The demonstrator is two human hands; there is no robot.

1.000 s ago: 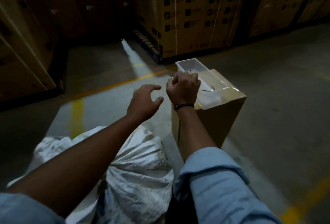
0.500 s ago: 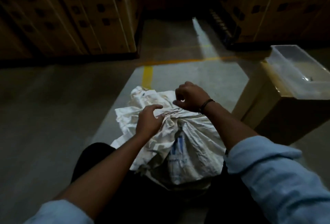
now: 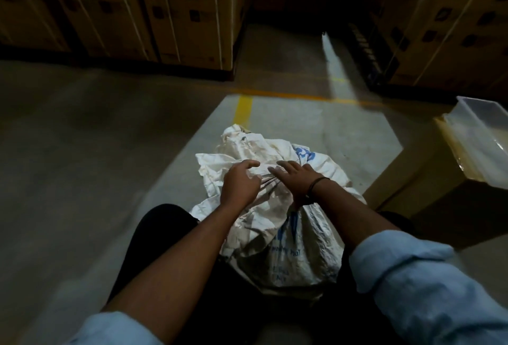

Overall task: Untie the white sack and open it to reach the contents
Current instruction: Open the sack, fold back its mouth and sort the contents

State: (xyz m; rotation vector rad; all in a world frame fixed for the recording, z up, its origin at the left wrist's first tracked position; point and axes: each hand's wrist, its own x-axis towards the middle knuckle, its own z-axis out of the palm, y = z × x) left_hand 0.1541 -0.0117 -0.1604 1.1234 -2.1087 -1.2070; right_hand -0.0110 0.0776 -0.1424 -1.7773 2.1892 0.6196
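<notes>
A white woven sack [image 3: 291,237] with blue print stands on the floor between my legs, its top gathered into a bunched neck with loose fabric flopping away from me. My left hand [image 3: 239,184] lies on the left side of the neck, fingers curled into the bunched fabric. Just to its right, my right hand [image 3: 295,182], with a dark band on its wrist, rests across the neck with the fingers stretched out flat. Both hands hide the tie itself. None of the contents show.
A cardboard box [image 3: 412,188] stands close on the right with a clear plastic tray [image 3: 479,122] on top. Strapped carton stacks [image 3: 143,12] rise at the back left and back right, with a dark aisle between. Yellow floor lines [image 3: 243,111] run beyond the sack.
Both hands came down from the tray on the box to the sack's neck. Since half a second ago my right hand has gone from a closed pinch to flat fingers.
</notes>
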